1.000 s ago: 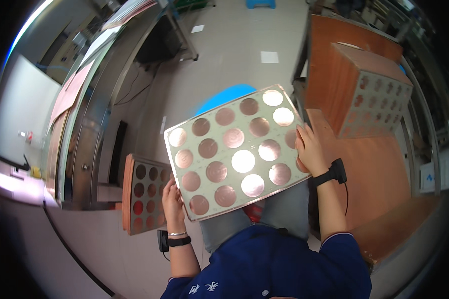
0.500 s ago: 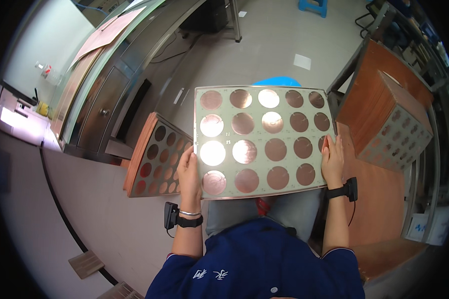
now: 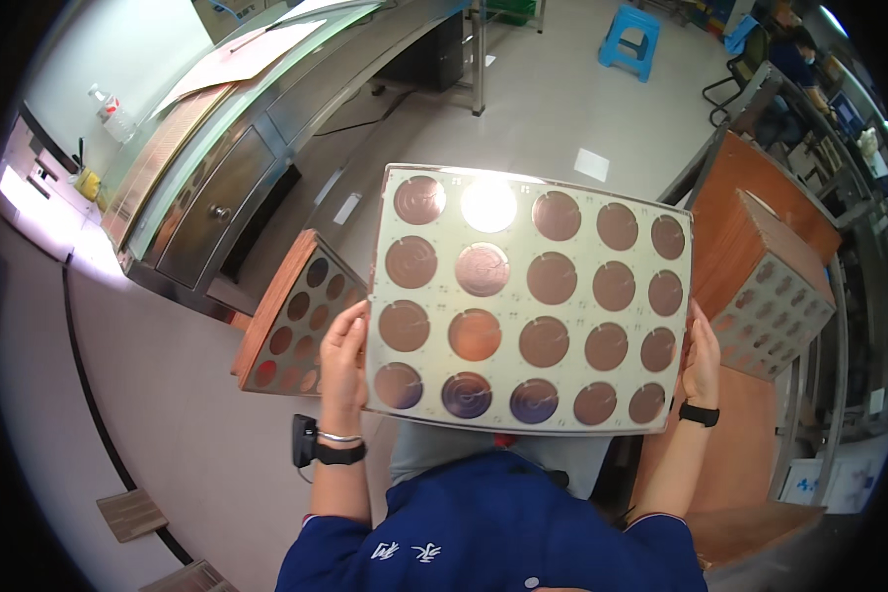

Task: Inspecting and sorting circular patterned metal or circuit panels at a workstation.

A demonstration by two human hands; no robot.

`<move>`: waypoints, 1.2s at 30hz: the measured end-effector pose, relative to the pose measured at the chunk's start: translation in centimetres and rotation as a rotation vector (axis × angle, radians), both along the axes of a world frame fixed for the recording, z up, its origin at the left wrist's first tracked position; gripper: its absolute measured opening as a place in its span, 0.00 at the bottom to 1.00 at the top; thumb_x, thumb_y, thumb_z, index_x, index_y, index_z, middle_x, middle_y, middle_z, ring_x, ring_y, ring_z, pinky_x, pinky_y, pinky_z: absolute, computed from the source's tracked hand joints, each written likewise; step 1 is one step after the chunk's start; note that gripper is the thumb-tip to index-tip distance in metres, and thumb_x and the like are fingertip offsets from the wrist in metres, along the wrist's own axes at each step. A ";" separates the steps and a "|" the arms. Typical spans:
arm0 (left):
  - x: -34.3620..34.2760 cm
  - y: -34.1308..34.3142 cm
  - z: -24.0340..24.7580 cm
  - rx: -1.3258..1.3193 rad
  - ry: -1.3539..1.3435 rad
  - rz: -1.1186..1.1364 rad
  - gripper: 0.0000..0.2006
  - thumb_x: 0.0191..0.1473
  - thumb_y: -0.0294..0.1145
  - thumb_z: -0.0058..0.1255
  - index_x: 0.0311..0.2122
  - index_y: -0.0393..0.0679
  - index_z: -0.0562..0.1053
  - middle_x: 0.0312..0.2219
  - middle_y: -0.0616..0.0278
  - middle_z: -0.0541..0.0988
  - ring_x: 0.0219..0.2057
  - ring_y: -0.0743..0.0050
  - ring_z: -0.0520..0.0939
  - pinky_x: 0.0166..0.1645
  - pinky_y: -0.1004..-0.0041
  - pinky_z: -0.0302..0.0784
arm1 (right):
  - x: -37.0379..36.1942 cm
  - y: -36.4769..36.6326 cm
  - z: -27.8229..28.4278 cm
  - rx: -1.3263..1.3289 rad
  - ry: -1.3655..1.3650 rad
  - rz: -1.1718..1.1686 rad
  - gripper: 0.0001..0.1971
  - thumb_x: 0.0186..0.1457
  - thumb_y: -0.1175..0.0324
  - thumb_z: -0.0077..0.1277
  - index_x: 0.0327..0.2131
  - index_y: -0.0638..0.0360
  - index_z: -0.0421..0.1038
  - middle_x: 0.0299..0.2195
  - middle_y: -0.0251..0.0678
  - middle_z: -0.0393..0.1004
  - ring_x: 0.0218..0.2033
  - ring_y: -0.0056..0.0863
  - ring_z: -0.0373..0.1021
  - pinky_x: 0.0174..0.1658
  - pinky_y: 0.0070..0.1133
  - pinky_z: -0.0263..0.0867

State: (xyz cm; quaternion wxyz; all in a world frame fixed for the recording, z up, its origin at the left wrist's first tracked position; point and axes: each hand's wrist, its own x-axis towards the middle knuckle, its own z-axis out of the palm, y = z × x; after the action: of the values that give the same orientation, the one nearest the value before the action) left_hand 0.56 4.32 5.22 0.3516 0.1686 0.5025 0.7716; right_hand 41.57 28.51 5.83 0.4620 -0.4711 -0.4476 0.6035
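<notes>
A pale green circuit board panel [image 3: 511,308] with rows of round copper discs is held up in front of me, above my lap. My left hand [image 3: 344,350] grips its left edge near the lower corner, thumb toward the front face. On the opposite edge my right hand [image 3: 701,357] has hold of the panel, its fingers partly hidden behind the board. The panel tilts slightly, its right side lower than its left. Bright light reflects off one disc in the top row.
Similar panels lean in a stack [image 3: 301,321] on the left. More are stacked [image 3: 775,311] on a brown wooden rack [image 3: 705,444] at the right. A glass-topped metal desk [image 3: 212,202] stands far left. Beyond are a blue stool [image 3: 629,44] and a seated person [image 3: 794,59].
The panel appears larger and has tilted, its right side dropping. My hands are wider apart. Reflections have shifted across the discs, and the head view has turned to show more of the far room.
</notes>
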 end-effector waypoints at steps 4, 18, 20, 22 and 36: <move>-1.8 -0.8 1.5 -0.009 0.024 -0.243 0.20 0.58 0.31 0.43 0.54 0.32 0.61 0.45 0.54 0.73 0.45 0.73 0.75 0.48 0.77 0.71 | 2.0 -0.5 0.6 0.040 0.078 0.223 0.19 0.60 0.65 0.42 0.51 0.69 0.61 0.38 0.33 0.71 0.34 0.18 0.69 0.36 0.15 0.67; 8.7 3.7 2.1 0.553 -0.484 -0.304 0.23 0.62 0.45 0.33 0.57 0.41 0.57 0.54 0.56 0.64 0.55 0.61 0.65 0.59 0.59 0.60 | -8.1 -5.2 -1.6 -0.021 0.653 0.137 0.19 0.61 0.69 0.39 0.54 0.64 0.56 0.48 0.35 0.66 0.49 0.28 0.64 0.52 0.25 0.61; 9.8 4.1 1.3 0.313 -0.309 -0.248 0.20 0.60 0.35 0.39 0.55 0.40 0.59 0.52 0.56 0.66 0.54 0.63 0.67 0.57 0.62 0.64 | -9.3 -7.4 -0.8 -0.065 0.672 0.233 0.18 0.60 0.70 0.41 0.53 0.64 0.57 0.47 0.34 0.66 0.48 0.27 0.65 0.52 0.27 0.61; 8.7 4.1 2.1 0.311 -0.345 -0.208 0.18 0.58 0.28 0.42 0.54 0.38 0.60 0.49 0.55 0.68 0.51 0.65 0.70 0.54 0.66 0.68 | -7.9 -7.4 -2.2 -0.072 0.612 0.279 0.19 0.60 0.67 0.40 0.54 0.61 0.56 0.50 0.35 0.65 0.50 0.29 0.64 0.53 0.28 0.60; 4.3 1.5 -0.9 0.101 -0.354 -0.183 0.19 0.59 0.35 0.42 0.53 0.36 0.61 0.45 0.56 0.72 0.42 0.70 0.76 0.45 0.74 0.74 | -2.5 -6.3 1.4 0.072 0.209 0.270 0.22 0.60 0.62 0.40 0.49 0.75 0.62 0.42 0.41 0.72 0.41 0.23 0.70 0.45 0.18 0.65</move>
State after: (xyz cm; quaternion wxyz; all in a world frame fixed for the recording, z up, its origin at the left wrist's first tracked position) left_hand 4.83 5.82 4.33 0.4940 0.0930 0.3760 0.7784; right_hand 39.03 22.25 7.19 0.4373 -0.3246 -0.4776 0.6894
